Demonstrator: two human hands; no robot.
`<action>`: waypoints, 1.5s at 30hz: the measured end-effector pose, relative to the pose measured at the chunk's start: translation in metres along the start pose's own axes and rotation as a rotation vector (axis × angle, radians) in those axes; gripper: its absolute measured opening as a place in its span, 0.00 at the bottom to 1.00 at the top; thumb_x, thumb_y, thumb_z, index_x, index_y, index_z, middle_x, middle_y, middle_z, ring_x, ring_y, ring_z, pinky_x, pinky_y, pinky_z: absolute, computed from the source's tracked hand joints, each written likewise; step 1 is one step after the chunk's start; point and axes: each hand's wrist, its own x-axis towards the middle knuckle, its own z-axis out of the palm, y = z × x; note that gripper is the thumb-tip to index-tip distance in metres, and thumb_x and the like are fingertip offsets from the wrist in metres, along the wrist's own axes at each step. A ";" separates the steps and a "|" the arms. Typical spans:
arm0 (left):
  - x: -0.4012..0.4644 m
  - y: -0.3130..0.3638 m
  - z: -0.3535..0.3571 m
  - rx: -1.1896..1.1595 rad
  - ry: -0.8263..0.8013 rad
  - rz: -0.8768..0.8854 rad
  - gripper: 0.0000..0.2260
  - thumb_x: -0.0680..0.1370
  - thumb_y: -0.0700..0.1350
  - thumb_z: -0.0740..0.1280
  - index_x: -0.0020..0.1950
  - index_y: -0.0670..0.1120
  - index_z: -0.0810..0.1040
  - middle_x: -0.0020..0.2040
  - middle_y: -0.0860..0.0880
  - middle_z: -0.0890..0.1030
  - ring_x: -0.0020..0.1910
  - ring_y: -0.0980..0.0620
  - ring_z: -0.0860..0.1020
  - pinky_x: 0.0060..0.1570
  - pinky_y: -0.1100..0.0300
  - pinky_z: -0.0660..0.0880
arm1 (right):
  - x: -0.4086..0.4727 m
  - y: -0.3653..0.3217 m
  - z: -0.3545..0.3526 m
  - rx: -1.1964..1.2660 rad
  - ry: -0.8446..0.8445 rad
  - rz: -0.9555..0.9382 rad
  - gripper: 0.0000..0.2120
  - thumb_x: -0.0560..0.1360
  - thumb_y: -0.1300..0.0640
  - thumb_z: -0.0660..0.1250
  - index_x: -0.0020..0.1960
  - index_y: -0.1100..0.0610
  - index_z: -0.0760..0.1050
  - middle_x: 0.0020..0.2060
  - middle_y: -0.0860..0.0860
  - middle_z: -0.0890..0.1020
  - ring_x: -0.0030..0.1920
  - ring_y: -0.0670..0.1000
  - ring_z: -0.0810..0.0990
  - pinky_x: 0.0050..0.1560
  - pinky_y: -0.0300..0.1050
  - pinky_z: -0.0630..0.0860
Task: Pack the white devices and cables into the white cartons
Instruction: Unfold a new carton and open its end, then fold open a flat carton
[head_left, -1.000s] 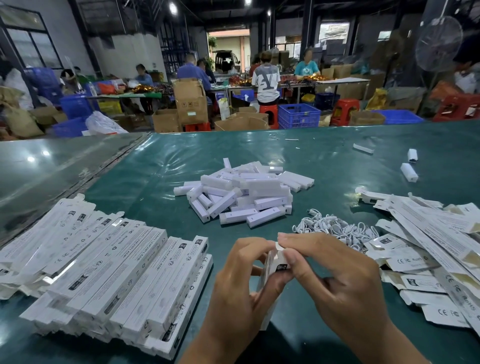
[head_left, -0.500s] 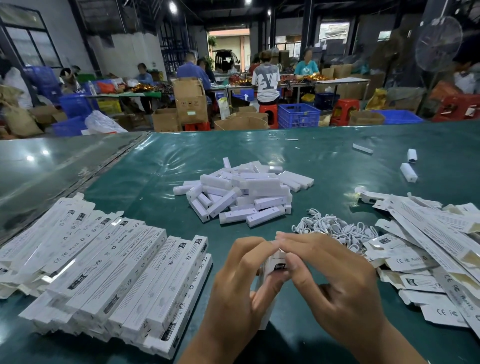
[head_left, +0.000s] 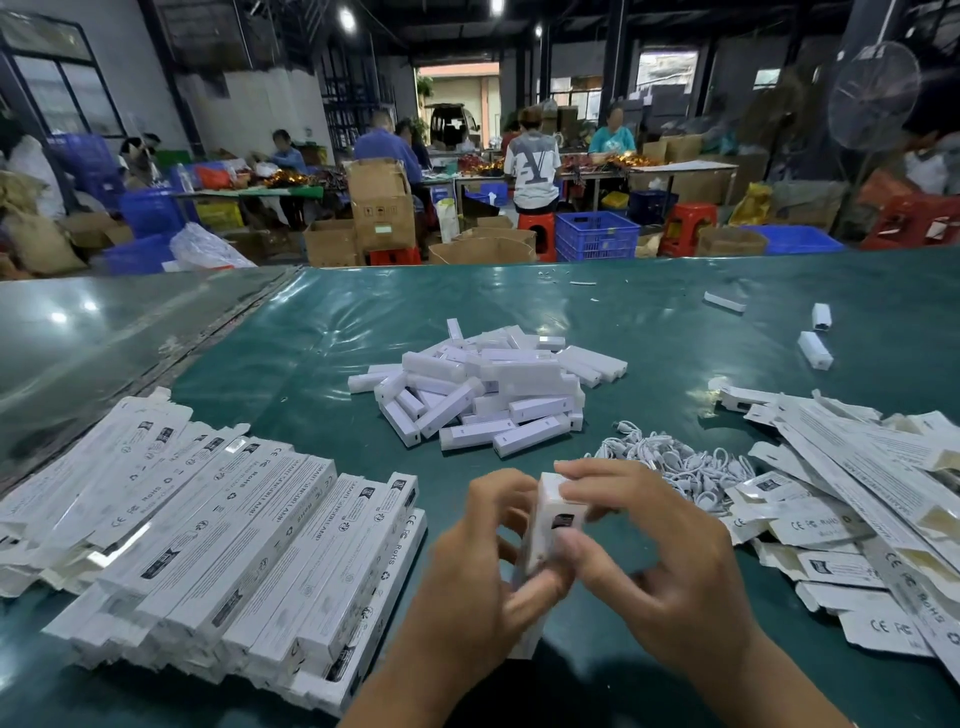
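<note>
Warehouse floor behind, several people at far benches among cardboard boxes, blue crates (head_left: 596, 235), red stools, a standing fan (head_left: 874, 96) at right. Up front, a green plastic-covered table (head_left: 291, 358) carries everything.

Head view only:
- Centre foreground — one carton (head_left: 551, 525) held upright between both hands, top end closed or nearly so; flap detail blurred.
- left hand (head_left: 480, 569) wrapped round the carton's lower body, fingers curled on it.
- right hand (head_left: 660, 561) pinching the carton's upper end, index finger across the top, thumb on the front face.
- Whether a device and cable sit inside this carton cannot be told.
- Heap of loose white devices (head_left: 488, 389) mid-table, well beyond the hands.
- Tangle of white cables (head_left: 675, 460) just right of the hands, near the device heap.
- Left side — packed-looking cartons (head_left: 223, 551) laid in rows, stacked in more than one layer.
- Right side — flat unfolded cartons (head_left: 852, 499) in a loose overlapping pile.
- A few stray devices (head_left: 814, 349) far right on the table.

Progress, as a judgement: a good batch looks done at left, but the device heap, the cables and the flat pile are all large — roughly midway, plenty left. Carton in hand looks at the closing stage, then goes to the left rows.
</note>
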 end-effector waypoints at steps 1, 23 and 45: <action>0.001 -0.004 -0.003 0.081 -0.125 -0.066 0.24 0.72 0.58 0.74 0.61 0.66 0.64 0.52 0.59 0.81 0.46 0.57 0.82 0.41 0.58 0.80 | 0.001 0.002 0.001 0.028 0.022 0.089 0.07 0.77 0.54 0.72 0.53 0.55 0.80 0.49 0.46 0.83 0.47 0.45 0.82 0.47 0.37 0.79; 0.002 0.008 0.012 -0.160 0.136 -0.377 0.10 0.72 0.56 0.70 0.51 0.57 0.79 0.47 0.57 0.81 0.49 0.55 0.80 0.44 0.67 0.76 | -0.006 0.041 0.016 0.171 0.258 0.904 0.22 0.80 0.44 0.63 0.32 0.53 0.81 0.30 0.53 0.83 0.28 0.46 0.75 0.35 0.47 0.71; -0.001 0.006 -0.146 1.190 0.034 -0.835 0.21 0.71 0.68 0.69 0.48 0.53 0.73 0.50 0.54 0.75 0.50 0.52 0.74 0.54 0.50 0.72 | -0.002 0.058 0.007 0.342 0.204 0.933 0.19 0.85 0.51 0.58 0.43 0.54 0.83 0.42 0.52 0.87 0.43 0.49 0.84 0.40 0.44 0.80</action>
